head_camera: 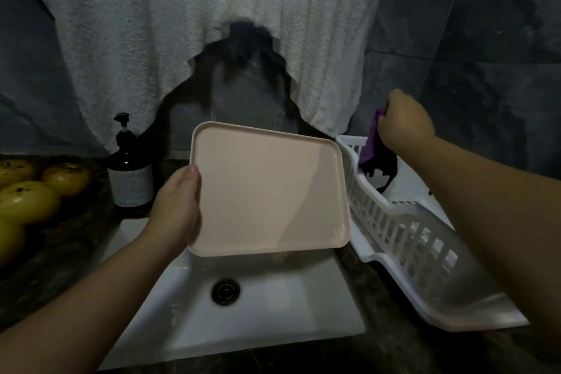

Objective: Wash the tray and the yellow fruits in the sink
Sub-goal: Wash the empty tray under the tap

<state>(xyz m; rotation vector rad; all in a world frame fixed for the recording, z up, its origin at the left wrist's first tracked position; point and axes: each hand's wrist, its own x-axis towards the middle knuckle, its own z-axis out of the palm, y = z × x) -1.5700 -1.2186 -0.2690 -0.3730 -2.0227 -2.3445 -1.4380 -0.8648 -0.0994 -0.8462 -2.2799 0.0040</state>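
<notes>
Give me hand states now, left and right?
Left hand: grips the pink tray by its left edge, above the sink.
Right hand: pinches a purple cloth over the white rack.

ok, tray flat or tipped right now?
Tipped. The left hand grips the tray by its left edge, holding it over the sink with its empty face angled toward the camera.

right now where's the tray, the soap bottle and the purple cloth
tray (267, 191), head view, middle of its flat face
soap bottle (130, 173), head view, dark body
purple cloth (371, 143), head view, its hanging purple part
</notes>
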